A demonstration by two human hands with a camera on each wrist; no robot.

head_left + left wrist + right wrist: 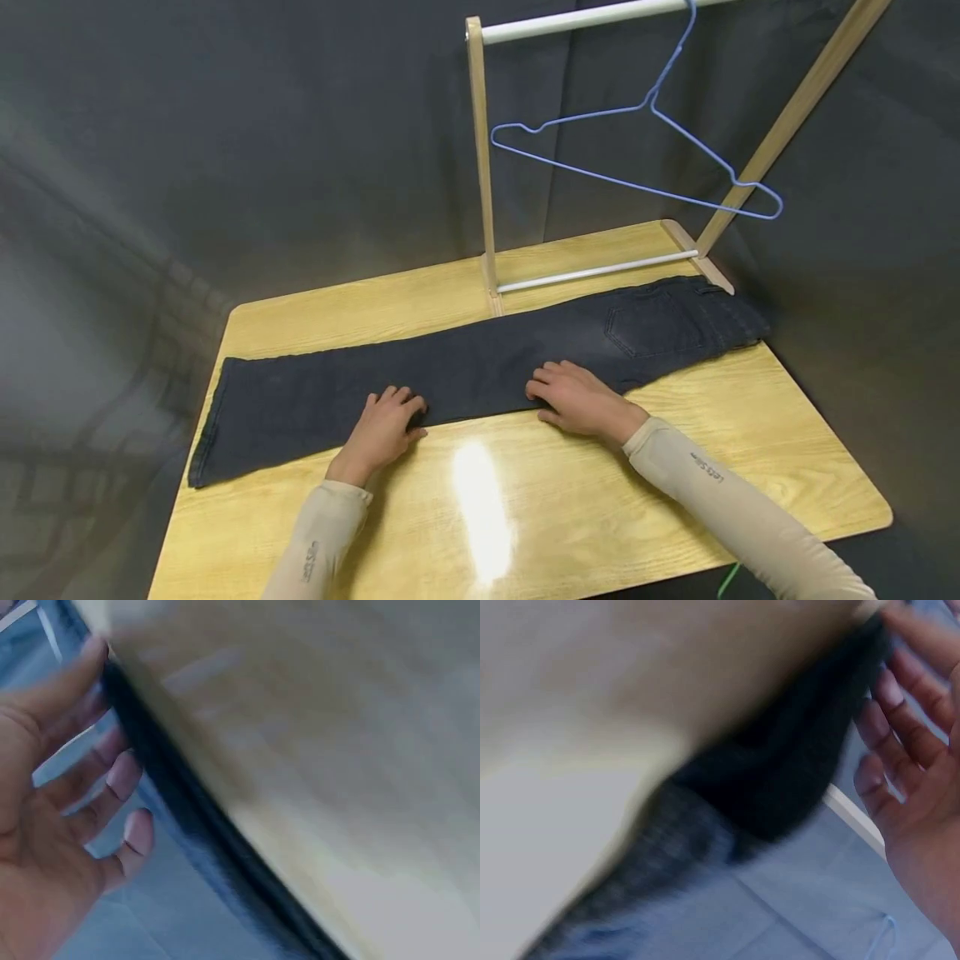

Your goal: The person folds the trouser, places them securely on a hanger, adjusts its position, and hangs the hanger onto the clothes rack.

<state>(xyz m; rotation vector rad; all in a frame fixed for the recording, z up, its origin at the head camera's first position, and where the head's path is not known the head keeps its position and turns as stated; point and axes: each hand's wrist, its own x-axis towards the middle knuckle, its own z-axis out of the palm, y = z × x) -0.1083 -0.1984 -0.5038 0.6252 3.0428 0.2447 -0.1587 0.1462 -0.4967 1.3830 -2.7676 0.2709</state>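
Observation:
A pair of dark jeans [480, 367], folded lengthwise with one back pocket [652, 325] showing, lies across the table. The waist is at the right and the hems at the left. My left hand [384, 429] rests on the near edge of the left half, fingers on the cloth and thumb beside the edge. My right hand [577, 400] touches the same edge farther right, below the pocket. In the left wrist view, the left fingers [124, 776] are spread and slightly bent along the layered edge. The right wrist view shows loosely bent fingers [889, 690] by a sagging dark fold.
Behind the jeans stands a wooden rack [482, 158] with a white top bar [577, 21] and a lower white bar [600, 272]. A blue hanger [600, 175] hangs from the top bar. The wooden table [637, 492] has dark curtains [300, 150] around it. Something green [727, 579] shows below the front edge.

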